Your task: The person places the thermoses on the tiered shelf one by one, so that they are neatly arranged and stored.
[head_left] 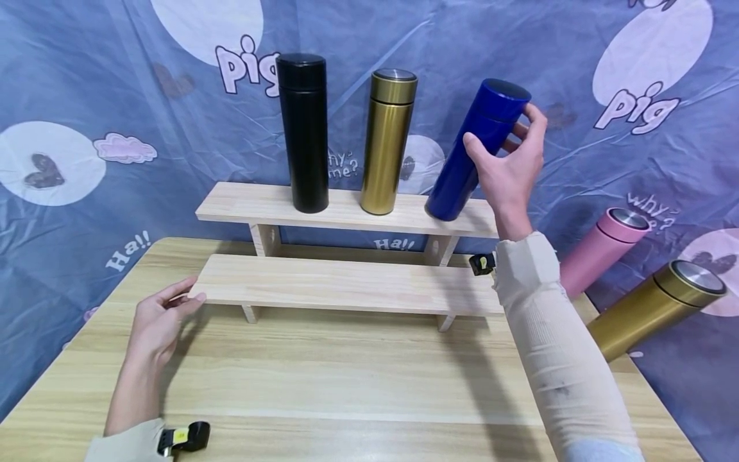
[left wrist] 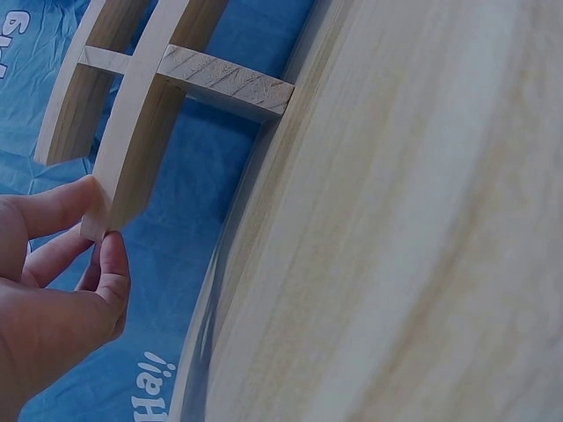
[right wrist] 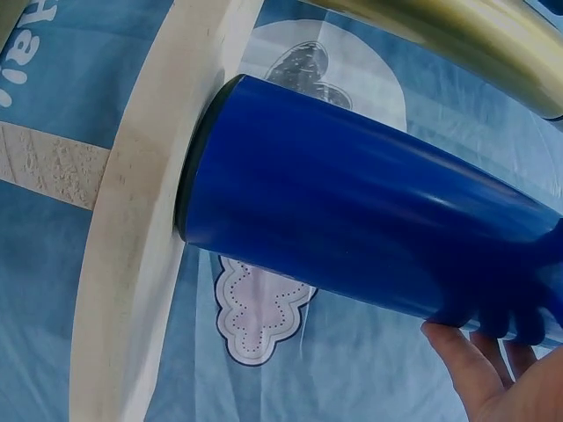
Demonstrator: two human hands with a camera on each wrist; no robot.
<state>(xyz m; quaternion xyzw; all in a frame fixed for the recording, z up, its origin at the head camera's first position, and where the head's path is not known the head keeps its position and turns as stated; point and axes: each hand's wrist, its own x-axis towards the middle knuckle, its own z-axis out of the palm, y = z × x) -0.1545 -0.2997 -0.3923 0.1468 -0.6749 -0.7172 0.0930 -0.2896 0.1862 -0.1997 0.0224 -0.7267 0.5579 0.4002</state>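
Observation:
My right hand (head_left: 516, 170) grips a blue thermos bottle (head_left: 470, 154) near its top, thumb on one side and fingers round the other. The bottle leans a little to the right, its base (right wrist: 198, 167) right at the upper shelf (head_left: 248, 202) of a two-step wooden stand. Beside it on that shelf stand a gold thermos (head_left: 389, 144) and, further left, a black thermos (head_left: 304, 138), both upright. My left hand (head_left: 158, 321) pinches the left end of the lower shelf (left wrist: 123, 176) between thumb and fingers.
The stand rests on a wooden table (head_left: 323, 385). At the table's right side are a pink thermos (head_left: 603, 250) and another gold thermos (head_left: 655, 308), partly behind my right sleeve. A blue printed cloth (head_left: 173, 147) hangs close behind the stand.

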